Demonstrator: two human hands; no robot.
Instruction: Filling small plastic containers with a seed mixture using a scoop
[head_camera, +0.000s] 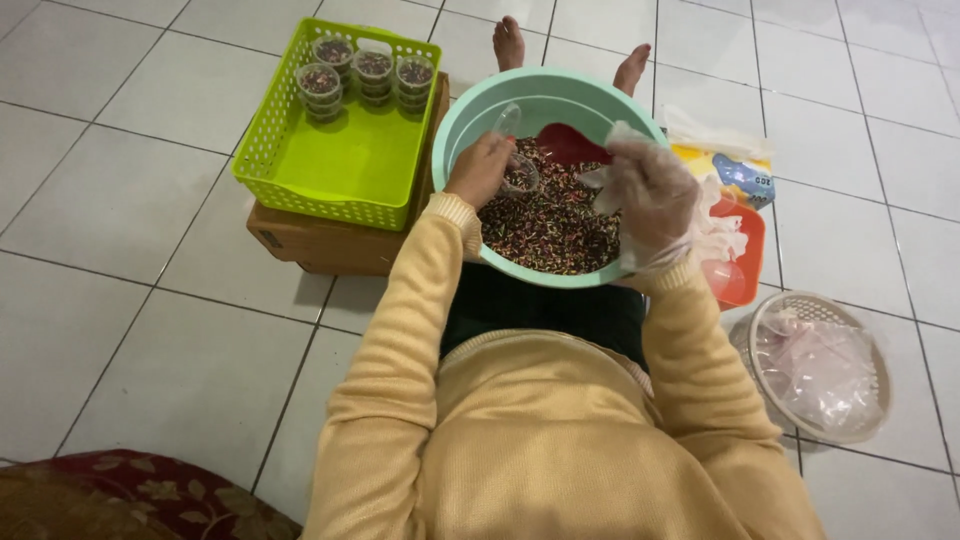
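Observation:
A mint-green basin (460, 125) rests on my lap, holding a dark mix of small red, black and pale grains (550, 230). A red scoop (570, 143) lies in it at the far side. My left hand (480, 168) is bare and grips a small clear plastic cup (520, 175) with its lid tipped up, held over the grains. My right hand (650, 190) wears a clear plastic glove and hovers over the grains next to the cup; whether it holds anything is hidden.
A lime-green basket (340, 165) on a cardboard box (320, 245) at left holds several filled lidded cups (365, 68). At right lie an orange tray (745, 265), plastic packets (740, 170) and a round basket of clear bags (820, 365). My bare feet (508, 42) rest beyond the basin on white tiles.

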